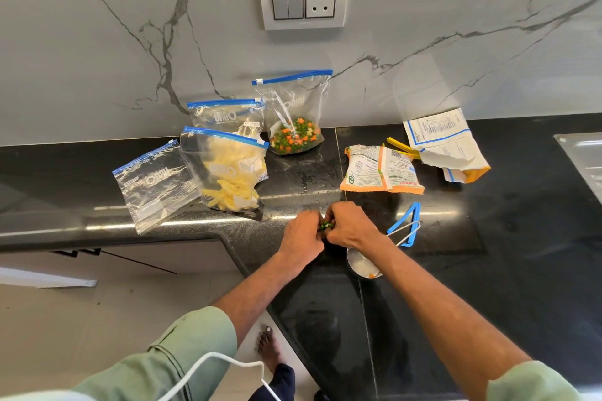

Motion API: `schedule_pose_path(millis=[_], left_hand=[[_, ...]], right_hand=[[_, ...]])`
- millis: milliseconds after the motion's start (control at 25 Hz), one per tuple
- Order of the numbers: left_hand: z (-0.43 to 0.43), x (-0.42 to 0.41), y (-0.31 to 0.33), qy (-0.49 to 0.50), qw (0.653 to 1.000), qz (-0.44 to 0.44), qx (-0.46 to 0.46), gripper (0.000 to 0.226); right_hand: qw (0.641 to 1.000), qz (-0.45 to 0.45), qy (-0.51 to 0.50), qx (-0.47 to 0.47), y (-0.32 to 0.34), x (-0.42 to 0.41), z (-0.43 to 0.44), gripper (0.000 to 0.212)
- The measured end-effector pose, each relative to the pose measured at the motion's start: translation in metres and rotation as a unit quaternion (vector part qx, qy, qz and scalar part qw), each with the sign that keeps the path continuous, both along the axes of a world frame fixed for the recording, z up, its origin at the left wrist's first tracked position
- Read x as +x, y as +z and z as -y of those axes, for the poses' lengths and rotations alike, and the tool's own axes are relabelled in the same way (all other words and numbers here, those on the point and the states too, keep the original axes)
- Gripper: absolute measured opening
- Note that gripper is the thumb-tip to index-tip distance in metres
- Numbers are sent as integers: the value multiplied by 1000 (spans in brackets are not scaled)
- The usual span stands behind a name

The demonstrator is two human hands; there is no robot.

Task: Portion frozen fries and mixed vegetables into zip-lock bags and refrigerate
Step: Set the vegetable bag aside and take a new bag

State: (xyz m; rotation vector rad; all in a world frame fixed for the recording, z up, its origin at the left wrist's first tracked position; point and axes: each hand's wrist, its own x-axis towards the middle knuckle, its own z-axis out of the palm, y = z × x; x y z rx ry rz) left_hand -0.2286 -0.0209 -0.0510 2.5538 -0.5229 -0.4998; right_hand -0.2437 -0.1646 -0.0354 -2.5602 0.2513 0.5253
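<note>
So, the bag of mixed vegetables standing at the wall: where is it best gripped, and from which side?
Pinch the vegetable bag at its empty upper film, just under the blue zip strip, coming from the front and above. It leans upright on the wall, so the back is blocked; the vegetables sit low, so it should hang steady.

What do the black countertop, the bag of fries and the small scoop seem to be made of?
Countertop: probably polished stone, perhaps granite; dark, speckled, with mirror-like reflections.
Bag of fries: thin clear plastic, glossy and creased, with a blue zip strip.
Scoop: apparently bare metal, perhaps steel; silvery, shiny bowl and wire handle.
</note>
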Motion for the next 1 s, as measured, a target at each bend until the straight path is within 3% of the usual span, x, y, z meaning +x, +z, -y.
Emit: schedule_pose_path(millis=[120,240,360,480,600,800,920,1000], left_hand=[[-3,-2,-6,39,999,-14,-31,22],[-8,1,-9,100,985,-85,-111,22],[-13,4,-5,137,964,-138,-184,17],[-14,2,5,141,962,-131,-195,17],[-10,2,23,108,971,-86,-197,18],[-2,-7,62,-7,981,7,-192,26],[6,-15,84,-59,977,-5,-205,26],[10,-19,96,-105,965,-40,-238,22]], right_hand=[[996,1,-67,56,-8,-5,-4,19],[979,-17,-146,142,-9,-8,-5,24],[959,-26,-182,214,-3,-8,-4,27],[939,-21,-191,287,-1,-8,2,32],[918,-12,-194,346,4,-11,13,35],[845,-46,-195,496,28,-27,34,47],[804,-97,-168,562,44,-43,46,52],[808,-125,-148,557,55,-55,55,45]])
